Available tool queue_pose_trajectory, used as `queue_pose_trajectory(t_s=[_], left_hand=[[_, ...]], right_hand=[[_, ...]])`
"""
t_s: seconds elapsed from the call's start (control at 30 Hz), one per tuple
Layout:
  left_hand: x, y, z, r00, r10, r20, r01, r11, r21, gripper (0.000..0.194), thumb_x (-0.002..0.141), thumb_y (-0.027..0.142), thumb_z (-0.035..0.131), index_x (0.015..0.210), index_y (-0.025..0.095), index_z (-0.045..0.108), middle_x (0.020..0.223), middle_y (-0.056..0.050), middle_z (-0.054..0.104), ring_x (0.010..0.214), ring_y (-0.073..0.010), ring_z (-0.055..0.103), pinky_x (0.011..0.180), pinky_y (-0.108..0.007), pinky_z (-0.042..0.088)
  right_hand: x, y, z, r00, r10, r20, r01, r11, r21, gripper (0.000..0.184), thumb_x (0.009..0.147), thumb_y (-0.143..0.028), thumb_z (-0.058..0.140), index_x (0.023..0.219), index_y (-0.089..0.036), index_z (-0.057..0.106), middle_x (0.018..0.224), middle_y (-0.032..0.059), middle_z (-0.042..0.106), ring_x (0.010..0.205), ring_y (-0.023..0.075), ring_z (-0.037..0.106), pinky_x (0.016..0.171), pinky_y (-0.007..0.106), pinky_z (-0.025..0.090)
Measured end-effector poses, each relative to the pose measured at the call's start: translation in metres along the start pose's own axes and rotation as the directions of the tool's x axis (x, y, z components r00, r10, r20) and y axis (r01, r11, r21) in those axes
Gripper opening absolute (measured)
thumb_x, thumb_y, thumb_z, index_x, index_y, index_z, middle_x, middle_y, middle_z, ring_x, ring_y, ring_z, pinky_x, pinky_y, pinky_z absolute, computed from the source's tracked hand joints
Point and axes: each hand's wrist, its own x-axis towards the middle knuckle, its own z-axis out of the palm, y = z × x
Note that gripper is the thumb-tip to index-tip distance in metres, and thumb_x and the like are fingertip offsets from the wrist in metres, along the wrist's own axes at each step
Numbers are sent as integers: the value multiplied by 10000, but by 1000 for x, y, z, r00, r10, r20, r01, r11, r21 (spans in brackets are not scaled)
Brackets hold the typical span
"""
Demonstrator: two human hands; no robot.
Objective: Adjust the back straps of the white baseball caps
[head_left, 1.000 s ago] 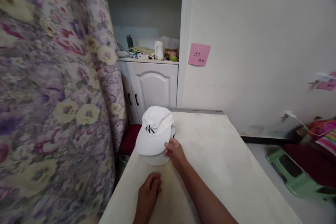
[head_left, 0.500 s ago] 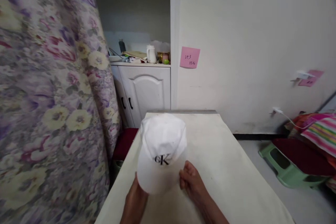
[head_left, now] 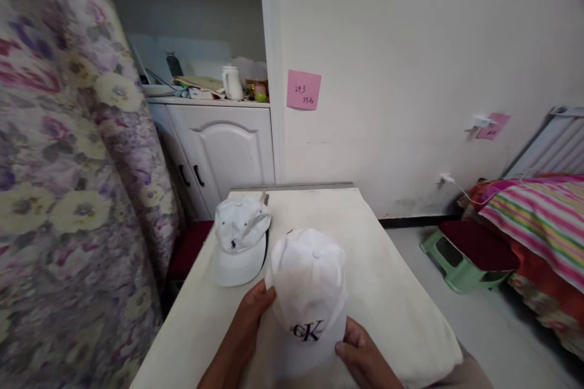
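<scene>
A white cap with black "CK" letters (head_left: 306, 292) is lifted just above the near end of the pale table (head_left: 378, 267). My left hand (head_left: 253, 316) grips its left side, fingers curled round the edge. My right hand (head_left: 360, 355) grips the brim at the lower right. A second white cap (head_left: 239, 240) with a small dark logo lies on the table to the left, beyond my left hand.
A floral curtain (head_left: 68, 182) hangs close on the left. Behind the table stand a white cabinet (head_left: 223, 146) with clutter on top and a white wall with a pink note (head_left: 303, 90). A green stool (head_left: 456, 255) and a striped bed (head_left: 538, 219) are on the right.
Both hands have taken the CK cap off the other cap and drawn it toward me and to the right. The second cap is now uncovered. The view has swung right.
</scene>
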Motion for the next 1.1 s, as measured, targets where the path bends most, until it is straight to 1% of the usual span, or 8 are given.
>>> queue_pose_trajectory(t_s=[0.1, 0.33, 0.53, 0.67, 0.77, 0.9, 1.0, 1.1], left_hand=[[1, -4, 9, 999, -28, 38, 28, 1000, 1, 535, 665, 393, 819, 1122, 143, 701, 939, -127, 785, 811, -315, 736, 688, -366, 571], [-2, -1, 19, 995, 12, 96, -17, 999, 43, 464, 620, 315, 848, 1039, 147, 743, 905, -111, 783, 847, -313, 721, 690, -335, 548], [1, 11, 23, 994, 4, 111, -3, 1000, -3, 578, 667, 469, 819, 1133, 146, 704, 936, -142, 772, 873, -337, 713, 770, -393, 554], [8, 26, 29, 991, 62, 118, -61, 998, -17, 562, 679, 518, 809, 1084, 140, 710, 952, -139, 764, 872, -322, 704, 767, -369, 550], [14, 38, 33, 977, 103, 184, -101, 995, -21, 548, 651, 515, 833, 1016, 124, 715, 860, -122, 755, 780, -283, 699, 704, -336, 540], [13, 47, 34, 958, 122, 259, -122, 992, -16, 359, 666, 401, 850, 847, 130, 699, 701, -51, 700, 636, -181, 639, 605, -248, 479], [5, 46, 30, 954, 95, 286, -120, 990, 70, 305, 710, 384, 821, 815, 131, 685, 719, -29, 669, 637, -139, 595, 601, -215, 439], [-3, 42, 25, 948, 29, 317, -97, 974, 202, 318, 739, 391, 796, 877, 127, 684, 779, -29, 651, 689, -135, 577, 628, -213, 421]], right_hand=[[-2, -13, 4, 998, -19, -63, 27, 991, 131, 537, 691, -538, 765, 1127, -233, 690, 975, 122, 721, 918, 312, 673, 807, 431, 508], [10, -40, -8, 961, -83, -265, 133, 975, 176, 427, 639, -578, 788, 934, -270, 757, 1034, 105, 748, 1059, 359, 646, 895, 490, 500], [8, -66, -6, 950, -91, -299, 137, 981, 137, 347, 628, -533, 804, 870, -289, 753, 958, 100, 760, 967, 360, 667, 866, 500, 519], [13, -87, -3, 937, -177, -301, 217, 970, 107, 321, 648, -528, 797, 829, -266, 757, 870, 98, 764, 907, 345, 682, 833, 472, 539], [19, -102, -4, 941, -223, -255, 248, 966, 71, 390, 653, -520, 805, 881, -207, 759, 799, 99, 760, 844, 323, 691, 777, 425, 554], [17, -111, -15, 971, -222, -92, 222, 975, -7, 395, 640, -409, 836, 927, -152, 747, 728, 72, 735, 697, 248, 669, 653, 322, 531], [6, -110, -27, 982, -185, 46, 188, 980, -64, 336, 645, -368, 828, 873, -141, 732, 724, 43, 701, 626, 175, 605, 597, 251, 465], [-7, -107, -35, 990, -99, 104, 113, 983, -143, 317, 661, -374, 817, 828, -129, 705, 695, 14, 641, 595, 126, 532, 571, 208, 396]])
